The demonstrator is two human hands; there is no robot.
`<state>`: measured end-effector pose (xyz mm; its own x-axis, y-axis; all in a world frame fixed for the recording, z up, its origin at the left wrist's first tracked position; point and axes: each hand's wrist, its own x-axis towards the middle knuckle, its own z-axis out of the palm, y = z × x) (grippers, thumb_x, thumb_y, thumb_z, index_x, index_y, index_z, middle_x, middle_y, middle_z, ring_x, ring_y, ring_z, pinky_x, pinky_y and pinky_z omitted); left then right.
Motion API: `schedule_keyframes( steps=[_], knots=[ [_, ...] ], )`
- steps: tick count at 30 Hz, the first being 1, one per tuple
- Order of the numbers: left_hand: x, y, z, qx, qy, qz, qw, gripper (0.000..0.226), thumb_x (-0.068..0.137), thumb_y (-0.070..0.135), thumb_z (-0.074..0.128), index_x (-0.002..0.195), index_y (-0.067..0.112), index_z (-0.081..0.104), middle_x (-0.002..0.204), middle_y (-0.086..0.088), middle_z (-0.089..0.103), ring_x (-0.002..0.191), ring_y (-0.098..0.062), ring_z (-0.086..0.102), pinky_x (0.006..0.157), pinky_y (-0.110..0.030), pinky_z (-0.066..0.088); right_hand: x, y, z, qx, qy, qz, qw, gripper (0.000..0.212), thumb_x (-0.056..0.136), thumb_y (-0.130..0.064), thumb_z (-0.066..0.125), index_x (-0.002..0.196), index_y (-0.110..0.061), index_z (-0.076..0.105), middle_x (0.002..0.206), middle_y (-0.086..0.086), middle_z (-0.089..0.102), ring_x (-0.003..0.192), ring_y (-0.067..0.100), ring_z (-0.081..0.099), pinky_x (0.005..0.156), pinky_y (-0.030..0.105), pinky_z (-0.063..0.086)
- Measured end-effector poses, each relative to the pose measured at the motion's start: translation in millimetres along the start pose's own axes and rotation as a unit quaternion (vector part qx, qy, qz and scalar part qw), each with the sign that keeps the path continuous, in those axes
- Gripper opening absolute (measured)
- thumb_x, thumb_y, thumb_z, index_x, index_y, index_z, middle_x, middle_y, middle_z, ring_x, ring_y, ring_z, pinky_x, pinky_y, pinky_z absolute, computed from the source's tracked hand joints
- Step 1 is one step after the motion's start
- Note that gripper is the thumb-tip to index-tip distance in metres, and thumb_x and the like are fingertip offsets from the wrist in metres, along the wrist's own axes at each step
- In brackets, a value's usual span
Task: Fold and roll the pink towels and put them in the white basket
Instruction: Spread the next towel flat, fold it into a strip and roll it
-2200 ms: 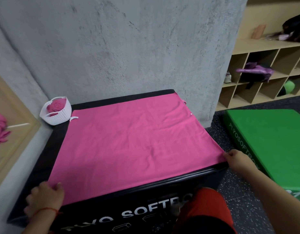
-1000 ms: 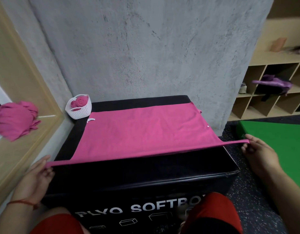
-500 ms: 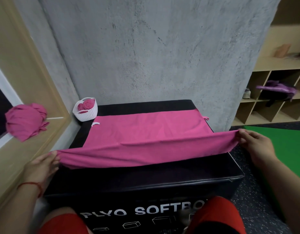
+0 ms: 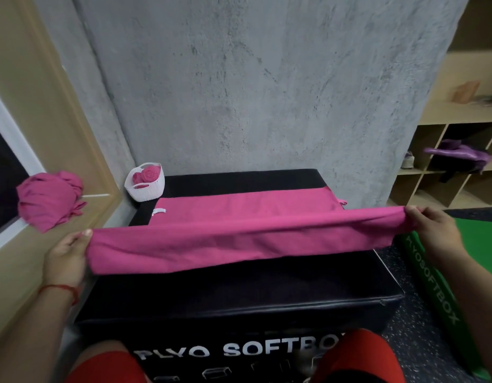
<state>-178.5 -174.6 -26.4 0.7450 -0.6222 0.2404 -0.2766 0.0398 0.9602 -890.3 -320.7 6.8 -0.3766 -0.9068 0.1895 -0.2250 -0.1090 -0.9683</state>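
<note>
Two bare hands are seen at the ends of a bright pink cloth towel (image 4: 239,244), which is stretched between them above a black padded box (image 4: 267,286) printed with white lettering. The left corner of the raised edge is pinched by the left hand (image 4: 65,255), thumb on top and fingers beneath the cloth; a thin red string bracelet (image 4: 59,288) is worn at that wrist. The right corner is pinched by the right hand (image 4: 432,233), whose fingertips are closed over the fabric. The near part of the towel is held off the box in a loose fold, while its far part is laid flat on the box top, where a small white tag (image 4: 159,211) is seen at its left edge. A small white woven plastic basket (image 4: 145,193) is set at the far left corner of the box, just beside the towel, and rolled pink towels (image 4: 148,174) are held inside it. A crumpled heap of pink towels (image 4: 48,200) is piled on the tan wooden ledge (image 4: 23,258) at the left. A green padded box (image 4: 482,244) is laid on the speckled floor at the right, with wooden cubby shelves (image 4: 446,161) behind it.
</note>
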Motion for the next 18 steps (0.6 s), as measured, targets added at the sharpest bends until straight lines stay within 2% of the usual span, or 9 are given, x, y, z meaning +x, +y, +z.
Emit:
schedule_keyframes(
  steps=[2, 3, 5, 7, 10, 13, 16, 18],
  knots=[
    [-1.2, -4.9, 2.0, -0.030, 0.023, -0.001, 0.999, 0.038, 0.097, 0.050, 0.065, 0.118, 0.020, 0.073, 0.107, -0.006, 0.072, 0.096, -0.021, 0.064, 0.096, -0.043, 0.052, 0.6, 4.5, -1.1, 0.026, -0.003, -0.002, 1.000, 0.018, 0.106, -0.026, 0.062, 0.105, -0.010, 0.072, 0.087, 0.007, 0.069, 0.066, 0.007, 0.063, 0.067, 0.023, 0.056],
    [1.7, -4.2, 2.7, -0.038, 0.027, -0.004, 0.999, 0.038, 0.097, 0.051, 0.065, 0.118, 0.021, 0.073, 0.108, -0.007, 0.072, 0.097, -0.021, 0.064, 0.099, -0.045, 0.051, 4.2, 7.6, -2.2, 0.040, -0.002, -0.002, 0.999, 0.018, 0.105, -0.027, 0.064, 0.103, -0.011, 0.072, 0.087, 0.008, 0.070, 0.066, 0.007, 0.065, 0.069, 0.024, 0.058],
    [3.7, -6.9, 0.9, -0.039, 0.030, 0.005, 0.999, 0.038, 0.099, 0.046, 0.064, 0.123, 0.016, 0.071, 0.113, -0.009, 0.071, 0.100, -0.021, 0.062, 0.101, -0.045, 0.049, 3.4, 9.0, -1.8, 0.048, 0.001, 0.003, 0.999, 0.018, 0.104, -0.033, 0.066, 0.101, -0.017, 0.074, 0.093, 0.005, 0.072, 0.077, 0.007, 0.066, 0.081, 0.025, 0.057],
    [5.3, -6.5, -0.6, -0.057, 0.035, -0.014, 0.998, 0.044, 0.097, 0.051, 0.064, 0.126, 0.018, 0.070, 0.117, -0.007, 0.071, 0.104, -0.021, 0.064, 0.102, -0.047, 0.051, 4.7, 10.6, -3.3, 0.065, 0.015, -0.003, 0.998, 0.021, 0.104, -0.036, 0.065, 0.109, -0.019, 0.075, 0.096, -0.002, 0.071, 0.088, 0.008, 0.063, 0.088, 0.028, 0.052],
    [5.7, -3.0, -7.3, -0.048, 0.040, 0.005, 0.998, 0.050, 0.098, 0.055, 0.061, 0.129, 0.017, 0.067, 0.114, -0.007, 0.071, 0.102, -0.021, 0.064, 0.094, -0.043, 0.052, 1.1, 10.9, -6.1, 0.089, 0.030, 0.008, 0.996, 0.023, 0.099, -0.045, 0.068, 0.104, -0.024, 0.075, 0.096, -0.005, 0.069, 0.092, 0.011, 0.059, 0.078, 0.022, 0.055],
    [3.8, -5.1, -11.4, -0.021, 0.047, 0.027, 0.998, 0.044, 0.101, 0.051, 0.057, 0.123, 0.015, 0.069, 0.108, -0.008, 0.071, 0.097, -0.023, 0.063, 0.083, -0.037, 0.051, 1.9, 23.0, -1.1, 0.063, 0.024, -0.006, 0.998, 0.043, 0.091, -0.061, 0.071, 0.102, -0.019, 0.072, 0.093, -0.001, 0.066, 0.088, 0.014, 0.055, 0.068, 0.021, 0.051],
    [2.5, -6.3, -9.7, 0.002, 0.051, 0.030, 0.998, 0.037, 0.101, 0.053, 0.054, 0.112, 0.021, 0.071, 0.102, -0.007, 0.069, 0.093, -0.021, 0.060, 0.081, -0.039, 0.048, -5.6, 20.3, 11.2, 0.050, 0.037, -0.022, 0.998, 0.034, 0.104, -0.044, 0.063, 0.108, -0.011, 0.071, 0.085, -0.003, 0.061, 0.075, 0.005, 0.050, 0.066, 0.023, 0.043],
    [5.4, -8.2, -6.8, 0.028, 0.053, 0.034, 0.998, 0.043, 0.101, 0.055, 0.053, 0.116, 0.019, 0.070, 0.103, -0.005, 0.069, 0.094, -0.019, 0.059, 0.086, -0.039, 0.047, -2.4, 24.2, 19.6, 0.029, 0.046, -0.024, 0.998, 0.031, 0.105, -0.042, 0.062, 0.109, -0.012, 0.072, 0.086, -0.004, 0.062, 0.077, 0.005, 0.050, 0.067, 0.024, 0.041]
  ],
)
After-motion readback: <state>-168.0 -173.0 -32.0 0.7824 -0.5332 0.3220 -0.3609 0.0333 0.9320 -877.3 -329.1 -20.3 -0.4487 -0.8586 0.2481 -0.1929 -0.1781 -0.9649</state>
